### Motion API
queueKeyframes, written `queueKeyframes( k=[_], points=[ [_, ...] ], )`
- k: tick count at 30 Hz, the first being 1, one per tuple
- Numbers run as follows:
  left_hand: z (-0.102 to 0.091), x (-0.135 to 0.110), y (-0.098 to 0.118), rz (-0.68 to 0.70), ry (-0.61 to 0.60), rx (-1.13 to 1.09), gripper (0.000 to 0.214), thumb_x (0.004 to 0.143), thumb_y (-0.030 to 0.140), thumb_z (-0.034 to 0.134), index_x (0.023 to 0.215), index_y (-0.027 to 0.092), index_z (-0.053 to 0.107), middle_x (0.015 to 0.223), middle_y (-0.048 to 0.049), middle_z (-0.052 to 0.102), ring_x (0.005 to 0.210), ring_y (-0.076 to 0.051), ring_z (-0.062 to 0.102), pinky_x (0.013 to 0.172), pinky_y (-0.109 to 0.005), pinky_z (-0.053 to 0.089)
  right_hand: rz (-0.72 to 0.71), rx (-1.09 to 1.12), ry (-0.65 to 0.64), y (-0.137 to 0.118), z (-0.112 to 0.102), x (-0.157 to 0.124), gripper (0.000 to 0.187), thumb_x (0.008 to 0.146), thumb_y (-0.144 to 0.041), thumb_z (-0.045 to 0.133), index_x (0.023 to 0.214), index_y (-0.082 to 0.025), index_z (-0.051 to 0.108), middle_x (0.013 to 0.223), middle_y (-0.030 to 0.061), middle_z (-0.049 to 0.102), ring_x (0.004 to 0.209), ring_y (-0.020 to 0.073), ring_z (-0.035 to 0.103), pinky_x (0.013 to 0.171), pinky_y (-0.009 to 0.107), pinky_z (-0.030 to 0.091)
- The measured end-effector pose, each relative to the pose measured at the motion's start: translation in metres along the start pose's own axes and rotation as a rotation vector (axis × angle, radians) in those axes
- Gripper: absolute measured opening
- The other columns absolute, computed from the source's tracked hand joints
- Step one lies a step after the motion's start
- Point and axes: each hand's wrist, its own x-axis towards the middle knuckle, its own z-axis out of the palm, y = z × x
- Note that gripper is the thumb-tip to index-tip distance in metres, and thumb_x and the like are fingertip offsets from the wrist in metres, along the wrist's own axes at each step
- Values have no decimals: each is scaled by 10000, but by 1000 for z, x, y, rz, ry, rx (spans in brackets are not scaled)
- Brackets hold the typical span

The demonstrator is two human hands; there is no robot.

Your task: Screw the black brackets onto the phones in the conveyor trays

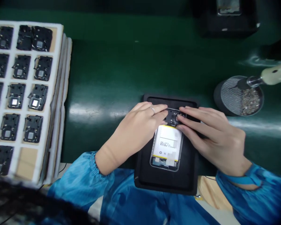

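A smartphone without its back (166, 147) lies in a black fixture tray (145, 175) in front of me, its white battery with yellow edges showing. At the phone's top end sits a black cover plate (171, 117), which looks like the parts in the foam tray. My left hand (140, 125), with a ring on one finger, has its bent fingers on the plate's left side. From the right, the thumb and fingers of my right hand (215, 137) close on the plate's other side. The fingertips partly hide the plate, so I cannot tell whether it is fully seated.
Stacked white foam trays (57, 78) at the left hold several black cover plates (33, 128); one near pocket is bare. At the right, a soldering iron (271, 75) points over a round grey cup (221, 100) of granules. Another black fixture (227, 26) with a phone stands at the back right.
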Motion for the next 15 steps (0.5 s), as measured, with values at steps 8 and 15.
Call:
queueKeyframes(
  k=[8,15],
  points=[
    [-8,2,6,-26,-77,83,399,1235,185,422,1376,108,787,1518,-114,780,1308,-272,771,1207,-506,630,4,-45,-38,-1,-5,0,329,890,-217,632,1218,-238,612,1369,6,632,1216,156,643,1181,429,480],
    [-6,-13,35,-38,-85,158,774,1111,570,739,1629,8,610,1808,-227,526,1638,-361,575,1431,-576,436,28,-283,-79,-9,-12,3,263,957,-352,529,1154,-269,680,1514,50,488,1377,331,528,1223,666,266]
  ],
)
